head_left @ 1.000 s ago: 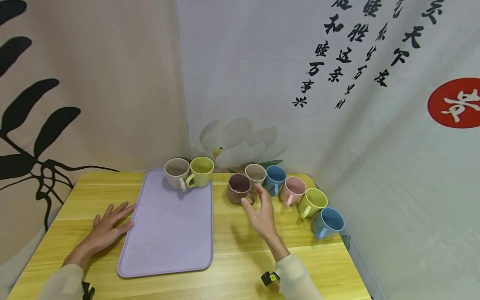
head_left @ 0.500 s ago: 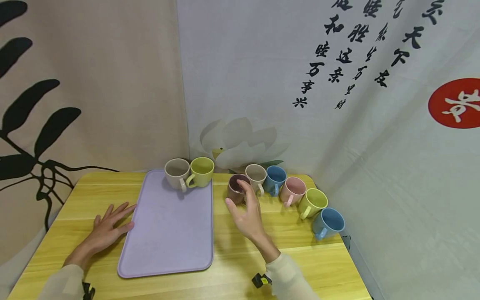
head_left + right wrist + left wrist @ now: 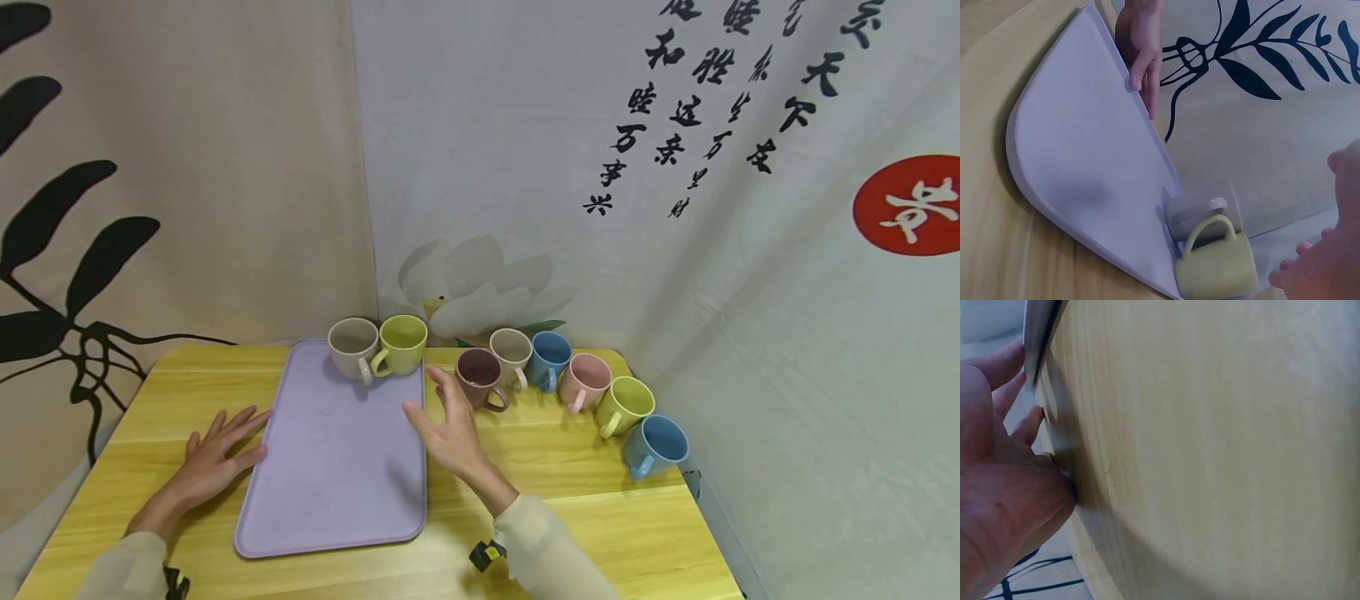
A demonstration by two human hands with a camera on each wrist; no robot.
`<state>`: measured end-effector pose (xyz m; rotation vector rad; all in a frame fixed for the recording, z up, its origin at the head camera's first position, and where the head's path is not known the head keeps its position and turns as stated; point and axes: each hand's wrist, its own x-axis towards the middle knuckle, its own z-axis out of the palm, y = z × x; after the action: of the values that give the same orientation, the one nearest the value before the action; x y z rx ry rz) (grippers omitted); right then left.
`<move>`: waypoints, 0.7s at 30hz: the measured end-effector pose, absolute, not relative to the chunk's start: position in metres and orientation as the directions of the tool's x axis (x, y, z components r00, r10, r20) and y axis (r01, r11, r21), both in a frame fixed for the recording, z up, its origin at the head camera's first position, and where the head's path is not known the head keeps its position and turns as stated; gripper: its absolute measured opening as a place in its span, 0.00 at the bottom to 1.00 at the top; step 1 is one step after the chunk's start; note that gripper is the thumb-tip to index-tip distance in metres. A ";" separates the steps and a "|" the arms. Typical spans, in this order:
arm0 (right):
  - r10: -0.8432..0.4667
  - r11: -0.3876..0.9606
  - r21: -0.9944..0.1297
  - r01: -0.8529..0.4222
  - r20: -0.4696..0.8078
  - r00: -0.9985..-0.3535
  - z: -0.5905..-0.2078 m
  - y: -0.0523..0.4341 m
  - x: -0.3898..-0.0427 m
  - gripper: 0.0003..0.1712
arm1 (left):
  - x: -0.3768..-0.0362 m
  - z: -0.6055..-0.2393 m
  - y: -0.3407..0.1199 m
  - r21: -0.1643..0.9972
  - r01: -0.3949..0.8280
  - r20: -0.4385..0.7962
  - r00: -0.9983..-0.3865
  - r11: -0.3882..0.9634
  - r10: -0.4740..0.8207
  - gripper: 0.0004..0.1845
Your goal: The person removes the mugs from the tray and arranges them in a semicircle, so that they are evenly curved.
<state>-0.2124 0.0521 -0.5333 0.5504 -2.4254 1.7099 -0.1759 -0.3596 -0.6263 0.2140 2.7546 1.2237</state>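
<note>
My left hand [image 3: 217, 457] lies with spread fingers at the left edge of a lilac tray [image 3: 337, 467]; in the left wrist view its fingertips touch the tray's side. My right hand [image 3: 452, 433] hovers over the tray's right edge, thumb and fingers apart, holding nothing. Just beyond its fingers stands a dark purple mug [image 3: 478, 375] on the table, handle to the right. At the tray's far end, a beige mug [image 3: 352, 346] and a yellow-green mug [image 3: 402, 343] stand upright side by side; the right wrist view shows the yellow-green mug [image 3: 1219, 265] close by.
Right of the purple mug, a row of mugs curves along the table's back right: a beige mug [image 3: 512, 354], blue mug [image 3: 550, 358], pink mug [image 3: 585, 382], yellow-green mug [image 3: 626, 406] and another blue mug [image 3: 656, 446]. A printed cloth [image 3: 480, 167] hangs behind the wooden table [image 3: 570, 533].
My right hand has moved left, from beside the purple mug's handle, past its front, to the tray's right edge. The left hand and the mugs have stayed in place.
</note>
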 end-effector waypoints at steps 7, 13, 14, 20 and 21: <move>-0.232 0.278 -0.910 -0.307 0.247 -0.941 -0.541 0.033 -0.226 0.39 | -0.176 -0.627 -0.359 0.738 0.087 -0.041 -0.984 0.669 0.173 0.38; -0.225 0.269 -0.927 -0.260 0.202 -0.953 -0.551 0.019 -0.237 0.39 | -0.176 -0.626 -0.359 0.727 0.079 -0.051 -0.984 0.682 0.169 0.37; -0.221 0.274 -0.926 -0.259 0.201 -0.954 -0.552 0.017 -0.239 0.39 | -0.175 -0.625 -0.359 0.727 0.080 -0.051 -0.984 0.682 0.170 0.38; -0.203 0.288 -0.923 -0.256 0.202 -0.958 -0.556 0.005 -0.248 0.39 | -0.175 -0.624 -0.358 0.730 0.079 -0.053 -0.984 0.679 0.171 0.38; -0.202 0.287 -0.923 -0.255 0.202 -0.959 -0.556 0.003 -0.250 0.39 | -0.176 -0.624 -0.358 0.731 0.078 -0.054 -0.984 0.678 0.172 0.38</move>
<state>-0.2495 0.0031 -0.5560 0.4403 -2.4831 1.7957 -0.1755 -0.3581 -0.6241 0.2068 2.7677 1.1981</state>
